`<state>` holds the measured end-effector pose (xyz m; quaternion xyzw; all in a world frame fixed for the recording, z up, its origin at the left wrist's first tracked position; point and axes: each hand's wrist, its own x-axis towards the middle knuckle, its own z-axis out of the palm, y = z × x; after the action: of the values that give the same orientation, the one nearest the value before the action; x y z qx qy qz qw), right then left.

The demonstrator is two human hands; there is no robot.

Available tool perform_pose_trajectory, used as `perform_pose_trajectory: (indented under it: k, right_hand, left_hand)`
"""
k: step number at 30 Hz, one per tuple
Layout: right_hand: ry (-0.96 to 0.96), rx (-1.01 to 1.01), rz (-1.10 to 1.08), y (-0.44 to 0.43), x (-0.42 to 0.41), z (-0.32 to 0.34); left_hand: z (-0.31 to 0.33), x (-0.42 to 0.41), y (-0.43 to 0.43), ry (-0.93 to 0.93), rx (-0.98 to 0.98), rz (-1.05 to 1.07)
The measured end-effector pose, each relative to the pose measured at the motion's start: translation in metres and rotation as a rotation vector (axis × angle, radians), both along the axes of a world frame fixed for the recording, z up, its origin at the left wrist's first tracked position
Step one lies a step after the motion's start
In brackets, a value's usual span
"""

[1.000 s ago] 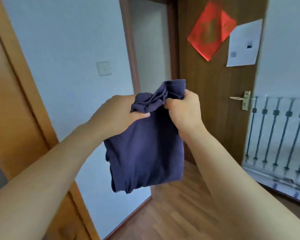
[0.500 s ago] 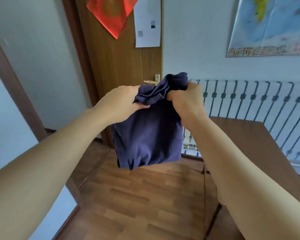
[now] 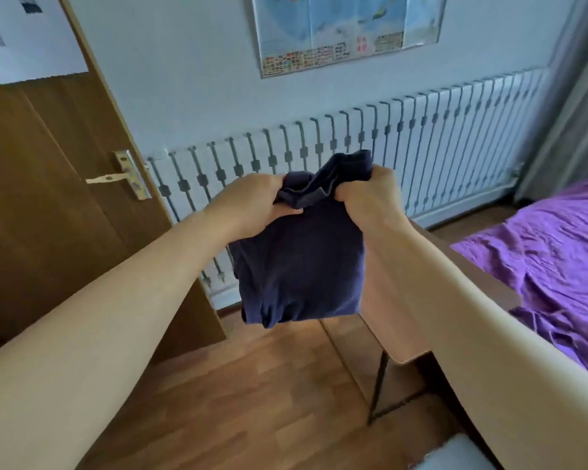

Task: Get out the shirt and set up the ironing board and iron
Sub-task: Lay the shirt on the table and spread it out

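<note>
A folded dark navy shirt point(image 3: 299, 266) hangs in front of me at chest height, bunched at its top edge. My left hand point(image 3: 252, 201) grips the top left of the shirt and my right hand point(image 3: 370, 195) grips the top right, both fists closed on the cloth. The shirt's lower fold dangles freely above the wooden floor. No ironing board and no iron are in view.
A brown table point(image 3: 462, 266) with a thin black leg stands under my right forearm. A bed with a purple cover point(image 3: 557, 252) lies at the right. A white radiator point(image 3: 421, 147) lines the far wall, and a brown door point(image 3: 48, 198) stands at the left.
My view has swung to the right, from the doorway to the radiator wall, table and bed. Both hands have kept the same grip on the shirt.
</note>
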<state>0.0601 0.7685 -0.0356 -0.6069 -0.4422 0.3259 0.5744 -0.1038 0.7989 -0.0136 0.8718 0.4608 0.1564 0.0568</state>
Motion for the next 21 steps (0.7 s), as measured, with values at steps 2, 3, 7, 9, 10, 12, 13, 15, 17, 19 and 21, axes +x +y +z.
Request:
perform_pose_trajectory:
  k: [2,3,7,9,10,12,13,15,17,19,21]
  right_hand:
    - [0.018,-0.03,-0.112,0.006,-0.001,-0.008]
    - [0.026,-0.041,-0.16,0.009,-0.001,-0.013]
    - [0.037,-0.082,-0.347,0.025,0.012,-0.034]
    - [0.038,-0.104,-0.429,0.035,0.022,-0.045]
    - [0.034,-0.108,-0.468,0.041,0.027,-0.05]
    - [0.021,-0.114,-0.52,0.056,0.037,-0.061]
    - [0.019,-0.118,-0.544,0.063,0.043,-0.066]
    - [0.023,-0.126,-0.588,0.077,0.053,-0.076]
    - [0.021,-0.139,-0.639,0.09,0.062,-0.085]
    - [0.03,-0.15,-0.676,0.099,0.069,-0.092]
    - [0.03,-0.178,-0.718,0.108,0.079,-0.099]
  left_hand:
    - [-0.006,0.004,0.025,0.017,-0.019,-0.1]
    - [-0.01,0.007,0.036,0.025,-0.039,-0.145]
    - [-0.03,0.028,0.078,0.053,-0.103,-0.313]
    - [-0.042,0.043,0.095,0.071,-0.111,-0.377]
    - [-0.048,0.051,0.105,0.075,-0.117,-0.403]
    - [-0.06,0.065,0.126,0.089,-0.131,-0.434]
    - [-0.065,0.074,0.138,0.096,-0.142,-0.451]
    - [-0.074,0.09,0.159,0.12,-0.161,-0.488]
    - [-0.083,0.105,0.178,0.143,-0.168,-0.518]
    - [-0.091,0.118,0.192,0.155,-0.179,-0.537]
    - [-0.098,0.133,0.207,0.164,-0.22,-0.58]
